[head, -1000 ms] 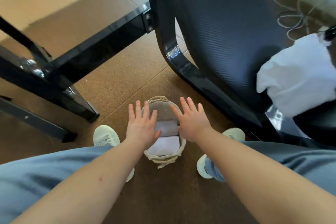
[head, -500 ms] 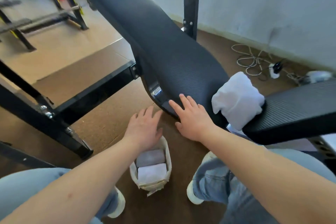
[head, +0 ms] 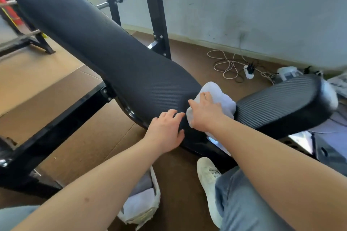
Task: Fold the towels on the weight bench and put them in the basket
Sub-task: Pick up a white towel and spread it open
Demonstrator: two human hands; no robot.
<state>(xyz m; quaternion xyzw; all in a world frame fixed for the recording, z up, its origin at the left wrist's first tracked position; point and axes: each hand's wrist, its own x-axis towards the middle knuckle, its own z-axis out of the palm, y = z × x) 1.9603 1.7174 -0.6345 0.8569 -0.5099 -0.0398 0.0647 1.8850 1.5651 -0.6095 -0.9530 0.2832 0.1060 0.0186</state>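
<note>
A crumpled white towel [head: 223, 99] lies in the gap between the black bench back pad [head: 112, 52] and the seat pad [head: 281, 105]. My right hand [head: 204, 112] rests on top of this towel with its fingers spread. Beside it, my left hand [head: 165, 129] lies relaxed on the lower edge of the back pad, apart from the towel. The pale basket [head: 144, 218] stands on the floor below, partly hidden by my left forearm, with folded towels [head: 139, 200] inside. More white cloth [head: 330, 95] shows at the seat pad's far end.
Black rack uprights [head: 157, 15] stand behind the bench. A black frame beam [head: 56, 124] runs left along the floor. A coiled white cable and power strip [head: 231, 63] lie by the wall. My white shoe [head: 208, 174] is beside the basket.
Both hands rose from the basket to the bench. My right hand moved right onto the white towel, and my left hand came up onto the pad edge. The view tilted upward.
</note>
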